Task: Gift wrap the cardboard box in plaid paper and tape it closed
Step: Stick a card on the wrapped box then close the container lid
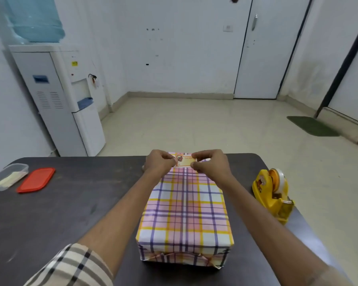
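Note:
The box (185, 211) lies lengthwise on the dark table (70, 205), fully covered in pink, yellow and purple plaid paper, its near end folded into flaps. A small yellow gift tag (185, 161) with a brown picture sits over the box's far end. My left hand (160, 162) pinches the tag's left edge and my right hand (212, 162) pinches its right edge, both with fingers curled. Whether the tag touches the paper cannot be told.
A yellow tape dispenser (273, 193) stands right of the box near the table's edge. At the far left sit a clear plastic container (7, 179) and its red lid (36, 180). A water dispenser (66, 100) stands beyond the table on the left.

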